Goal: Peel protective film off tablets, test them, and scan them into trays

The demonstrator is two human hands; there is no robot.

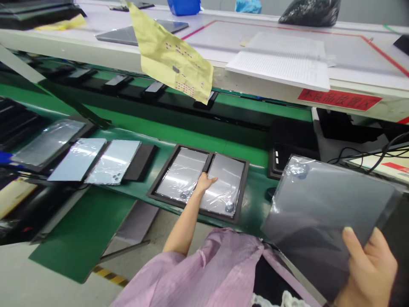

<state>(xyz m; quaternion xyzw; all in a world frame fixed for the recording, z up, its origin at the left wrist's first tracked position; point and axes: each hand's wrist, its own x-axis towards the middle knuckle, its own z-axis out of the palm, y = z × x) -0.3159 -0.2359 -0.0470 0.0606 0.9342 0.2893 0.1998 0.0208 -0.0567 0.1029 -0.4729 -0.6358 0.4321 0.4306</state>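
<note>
Fingers of my right hand wrap the lower edge of a grey film-wrapped tablet, thumb on the front and the others behind, pinching it tilted in the air at the right of my view. Its left corner reaches out over the green conveyor belt, and a black device sits on the belt just beyond that corner. My left hand lies flat, its fingers close together and pinching nothing, on the middle divider of a black tray, between two film-wrapped tablets lying side by side in it. Only a narrow strip of belt separates that tray's right rim from the held tablet. To the left, more film-wrapped tablets lie just beside the tray, with a little green showing between. Above, a yellow sheet hangs over the edge of the white desk, and my pink smock fills the bottom of the view.
</note>
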